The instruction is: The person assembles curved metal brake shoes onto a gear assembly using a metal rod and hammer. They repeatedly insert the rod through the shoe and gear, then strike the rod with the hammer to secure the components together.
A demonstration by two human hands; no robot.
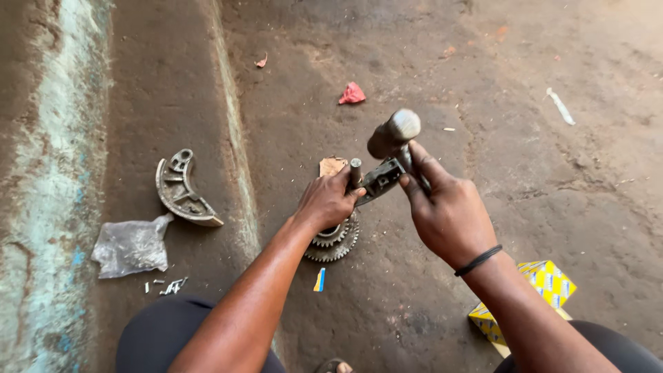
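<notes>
Steel hammer (391, 135) raised, upright pin (355, 170) above toothed gears (336, 242)

Both bare forearms reach forward, close together. The left hand (330, 200) is curled in a closed grip, knuckles up. The right hand (445, 207), fingers wrapped tight, sits slightly higher, a dark band at its wrist.

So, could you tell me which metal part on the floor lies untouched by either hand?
The curved metal piece by the plastic bag; the gear sits under the left hand.

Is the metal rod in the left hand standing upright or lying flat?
Upright. The left hand holds the rod vertically above the gear, its flat top end showing above the fingers, while the right hand holds a hammer.
</notes>
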